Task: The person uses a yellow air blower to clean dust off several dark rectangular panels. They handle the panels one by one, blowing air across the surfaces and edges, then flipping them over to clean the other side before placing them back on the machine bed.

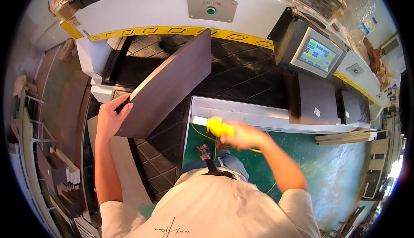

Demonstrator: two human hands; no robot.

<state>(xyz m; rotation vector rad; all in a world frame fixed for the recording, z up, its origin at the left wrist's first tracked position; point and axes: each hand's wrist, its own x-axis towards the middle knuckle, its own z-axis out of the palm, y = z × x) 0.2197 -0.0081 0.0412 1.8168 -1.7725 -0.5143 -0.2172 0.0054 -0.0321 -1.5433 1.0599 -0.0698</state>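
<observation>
A dark brown board (pixel 172 87) with a pale long edge stands tilted on the black ribbed bed (pixel 159 164) of a machine. My left hand (pixel 113 116) grips its near left corner, thumb on the broad face and fingers around the edge. To the right of the board, my right hand (pixel 245 135) is closed around a yellow handheld tool (pixel 219 127). Motion smears the tool, so its exact kind is unclear. A pale tip points left from it, and a thin yellow hose (pixel 199 133) loops below.
A white beam with a yellow strip (pixel 172 31) spans the back, carrying a green button (pixel 211 11). At right, a touchscreen (pixel 317 54) hangs above more dark boards (pixel 317 102). A metal rail (pixel 241 113) borders the green floor (pixel 302 173). Board stacks (pixel 64 169) lie left.
</observation>
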